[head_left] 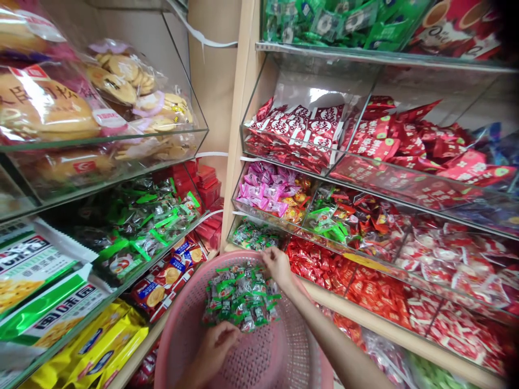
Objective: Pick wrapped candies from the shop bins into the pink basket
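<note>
A pink perforated basket (279, 356) sits low in the middle, holding a pile of green-and-silver wrapped candies (240, 294). My left hand (214, 340) reaches into the basket from below, fingers curled at the near edge of the pile. My right hand (278, 265) stretches past the basket's far rim, fingers pinched at the front lip of a clear bin holding the same green-wrapped candies (253, 235). Whether those fingers hold a candy is hidden.
Clear acrylic bins on wooden shelves (389, 332) at right hold red packets (302, 129), pink sweets (263, 186) and red candies (316, 262). Glass shelves at left carry bagged biscuits (121, 81), green-wrapped snacks (150, 219) and yellow packs (97, 346). Red boxes (206, 183) fill the corner.
</note>
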The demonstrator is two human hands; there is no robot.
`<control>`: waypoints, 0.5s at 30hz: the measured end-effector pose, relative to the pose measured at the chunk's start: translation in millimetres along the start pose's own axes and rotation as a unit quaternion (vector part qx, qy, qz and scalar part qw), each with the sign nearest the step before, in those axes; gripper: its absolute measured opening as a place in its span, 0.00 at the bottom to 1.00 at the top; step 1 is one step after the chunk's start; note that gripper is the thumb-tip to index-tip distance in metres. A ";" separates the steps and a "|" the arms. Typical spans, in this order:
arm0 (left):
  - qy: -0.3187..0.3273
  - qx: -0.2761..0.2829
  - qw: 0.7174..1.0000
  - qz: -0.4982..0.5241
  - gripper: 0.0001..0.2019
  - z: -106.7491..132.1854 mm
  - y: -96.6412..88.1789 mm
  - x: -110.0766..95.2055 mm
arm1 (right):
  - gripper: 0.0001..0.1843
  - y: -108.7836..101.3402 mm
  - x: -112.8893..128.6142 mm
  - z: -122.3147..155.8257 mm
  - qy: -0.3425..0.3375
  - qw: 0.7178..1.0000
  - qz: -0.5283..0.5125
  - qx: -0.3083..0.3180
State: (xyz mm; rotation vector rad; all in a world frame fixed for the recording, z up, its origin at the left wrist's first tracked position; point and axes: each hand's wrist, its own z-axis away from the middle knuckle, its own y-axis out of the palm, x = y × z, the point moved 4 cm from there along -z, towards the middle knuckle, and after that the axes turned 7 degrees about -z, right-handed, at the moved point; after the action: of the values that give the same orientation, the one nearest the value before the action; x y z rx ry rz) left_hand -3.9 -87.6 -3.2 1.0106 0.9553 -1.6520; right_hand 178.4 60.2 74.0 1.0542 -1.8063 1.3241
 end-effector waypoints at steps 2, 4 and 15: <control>0.021 -0.010 1.000 -0.002 0.18 -0.6 -0.7 -0.9 | 0.11 8.1 0.6 -34.2 -0.004 0.996 0.080 0.041; 0.033 -0.009 0.999 0.006 0.18 -0.6 -0.5 -1.1 | 0.09 23.4 -1.9 -61.5 0.026 0.981 0.166 0.101; -0.006 -0.004 0.999 0.051 0.21 -16.9 3.2 40.8 | 0.10 88.0 -18.5 -92.4 0.140 0.925 0.288 0.204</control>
State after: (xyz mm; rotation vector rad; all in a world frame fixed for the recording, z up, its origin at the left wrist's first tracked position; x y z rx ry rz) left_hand -6.4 -85.8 -47.3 1.0269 0.8875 -1.5673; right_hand 113.1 167.6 45.4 0.4823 -1.7182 2.1535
